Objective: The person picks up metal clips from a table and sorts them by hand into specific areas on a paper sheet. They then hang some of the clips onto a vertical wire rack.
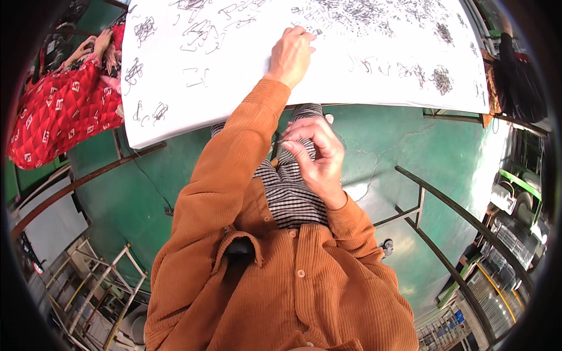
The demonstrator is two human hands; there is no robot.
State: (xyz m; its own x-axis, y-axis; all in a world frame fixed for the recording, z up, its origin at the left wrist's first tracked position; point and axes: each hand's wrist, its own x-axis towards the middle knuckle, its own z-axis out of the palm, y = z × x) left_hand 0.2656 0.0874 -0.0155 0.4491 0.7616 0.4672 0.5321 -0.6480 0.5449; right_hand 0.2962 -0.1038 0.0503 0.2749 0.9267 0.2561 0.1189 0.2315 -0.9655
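A white-covered table (pixel 252 82) carries loose heaps of small, thin, dark pieces (pixel 357 17), too small to name. Over its middle reaches my left hand (pixel 291 57), palm down with fingers curled, the fingertips at a small dark piece (pixel 317 32) beside the big heap. Close to my body, above my lap, my right hand (pixel 321 153) is raised off the table. Its thumb and index finger pinch a small dark piece (pixel 280 141), whose shape is mostly hidden.
On the left, a person in a red patterned garment (pixel 70 111) has hands at the table edge. Another person's dark sleeve (pixel 521 82) shows at the right. Metal frame bars (pixel 445 202) stand on the green floor (pixel 374 140). A rack (pixel 99 286) is lower left.
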